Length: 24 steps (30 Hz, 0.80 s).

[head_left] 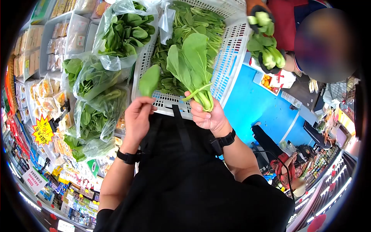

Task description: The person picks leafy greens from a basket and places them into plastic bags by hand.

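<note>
In my right hand (210, 118) is a head of leafy bok choy (192, 63), gripped round its pale stems with the leaves pointing away from me. One thin stem sticks out across its base. My left hand (139, 116) pinches a single loose green leaf (150, 80) by its lower end. Both hands are over the near edge of a white perforated plastic crate (232, 50). Inside the crate lies a heap of leafy greens (193, 17), partly covered by the bok choy.
Clear plastic bags of greens (96, 116) stand left of the crate, beside shelves of packaged food (63, 46). On the right, another person in dark gloves holds bok choy (268, 52) above the blue floor (251, 100). A yellow price sign (42, 130) is at left.
</note>
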Each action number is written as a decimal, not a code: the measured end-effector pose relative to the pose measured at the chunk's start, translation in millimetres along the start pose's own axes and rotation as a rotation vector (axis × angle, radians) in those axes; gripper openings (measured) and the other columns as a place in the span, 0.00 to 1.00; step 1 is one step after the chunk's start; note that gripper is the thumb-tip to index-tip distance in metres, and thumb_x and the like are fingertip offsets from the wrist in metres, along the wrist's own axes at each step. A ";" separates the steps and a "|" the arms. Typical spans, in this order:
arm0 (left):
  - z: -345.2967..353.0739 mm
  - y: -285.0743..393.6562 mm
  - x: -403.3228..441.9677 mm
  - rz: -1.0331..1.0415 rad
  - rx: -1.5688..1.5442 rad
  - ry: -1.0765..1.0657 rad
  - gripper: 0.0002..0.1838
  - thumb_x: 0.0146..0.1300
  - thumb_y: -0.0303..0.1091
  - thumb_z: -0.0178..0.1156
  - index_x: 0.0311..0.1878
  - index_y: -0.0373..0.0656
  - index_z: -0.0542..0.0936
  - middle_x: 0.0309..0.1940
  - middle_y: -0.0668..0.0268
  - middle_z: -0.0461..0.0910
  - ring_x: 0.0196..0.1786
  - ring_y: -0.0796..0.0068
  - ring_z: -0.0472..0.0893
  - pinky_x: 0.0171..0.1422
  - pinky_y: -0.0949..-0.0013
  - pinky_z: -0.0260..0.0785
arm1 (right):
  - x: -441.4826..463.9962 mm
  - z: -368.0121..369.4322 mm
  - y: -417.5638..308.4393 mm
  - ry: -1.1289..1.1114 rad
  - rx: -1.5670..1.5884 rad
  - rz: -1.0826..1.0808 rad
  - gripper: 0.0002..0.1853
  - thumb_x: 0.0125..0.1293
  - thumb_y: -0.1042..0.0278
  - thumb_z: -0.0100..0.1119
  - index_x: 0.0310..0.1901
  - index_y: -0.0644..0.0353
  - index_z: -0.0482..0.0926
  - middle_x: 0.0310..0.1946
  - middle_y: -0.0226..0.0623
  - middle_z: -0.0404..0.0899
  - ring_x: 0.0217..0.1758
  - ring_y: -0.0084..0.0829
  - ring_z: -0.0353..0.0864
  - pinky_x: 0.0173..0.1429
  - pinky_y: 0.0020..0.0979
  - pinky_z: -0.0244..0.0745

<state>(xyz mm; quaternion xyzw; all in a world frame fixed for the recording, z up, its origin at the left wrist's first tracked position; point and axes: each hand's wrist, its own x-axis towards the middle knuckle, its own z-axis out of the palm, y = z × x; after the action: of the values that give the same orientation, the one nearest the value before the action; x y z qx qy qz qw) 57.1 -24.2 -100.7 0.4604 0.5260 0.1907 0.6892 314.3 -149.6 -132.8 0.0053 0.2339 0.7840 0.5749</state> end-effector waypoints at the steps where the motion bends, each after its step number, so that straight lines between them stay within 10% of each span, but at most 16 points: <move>1: 12.1 11.0 -0.2 0.033 0.040 -0.011 0.08 0.80 0.21 0.60 0.52 0.35 0.88 0.48 0.66 0.88 0.47 0.78 0.87 0.52 0.73 0.78 | 2.1 2.2 2.1 -0.004 0.000 0.003 0.31 0.91 0.52 0.44 0.80 0.71 0.64 0.41 0.41 0.82 0.24 0.21 0.70 0.30 0.25 0.67; 7: 66.1 53.0 7.4 0.326 0.382 -0.071 0.12 0.73 0.29 0.71 0.56 0.37 0.88 0.46 0.60 0.87 0.45 0.70 0.86 0.48 0.67 0.79 | 16.5 22.3 16.0 0.175 -0.206 -0.082 0.38 0.90 0.37 0.41 0.77 0.70 0.69 0.40 0.41 0.84 0.23 0.24 0.71 0.31 0.26 0.70; 15: 56.1 39.7 20.7 0.086 0.370 -0.063 0.08 0.79 0.29 0.69 0.53 0.35 0.85 0.43 0.72 0.84 0.44 0.87 0.77 0.49 0.76 0.73 | 15.0 43.7 23.4 0.432 -0.716 -0.307 0.28 0.92 0.41 0.40 0.65 0.60 0.76 0.42 0.38 0.83 0.29 0.22 0.73 0.34 0.26 0.70; 22: 57.6 32.8 24.5 0.123 0.230 -0.279 0.21 0.77 0.36 0.70 0.64 0.32 0.82 0.56 0.57 0.85 0.56 0.69 0.86 0.55 0.66 0.81 | 25.9 45.0 27.8 0.625 -1.309 -0.429 0.26 0.90 0.46 0.51 0.72 0.61 0.73 0.40 0.34 0.82 0.31 0.20 0.75 0.35 0.24 0.73; 24: 72.7 37.1 18.2 0.038 0.009 -0.278 0.24 0.78 0.39 0.72 0.64 0.28 0.79 0.53 0.56 0.86 0.50 0.71 0.86 0.55 0.67 0.81 | 31.6 43.1 30.8 0.533 -1.670 -0.557 0.28 0.89 0.53 0.53 0.79 0.62 0.67 0.53 0.43 0.82 0.49 0.34 0.82 0.54 0.33 0.78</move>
<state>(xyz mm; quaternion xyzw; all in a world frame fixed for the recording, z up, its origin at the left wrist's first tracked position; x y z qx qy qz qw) 137.6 -23.5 -78.0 0.4952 0.4175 0.1356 0.7497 287.9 -112.5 -91.2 -0.6491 -0.2906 0.5068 0.4871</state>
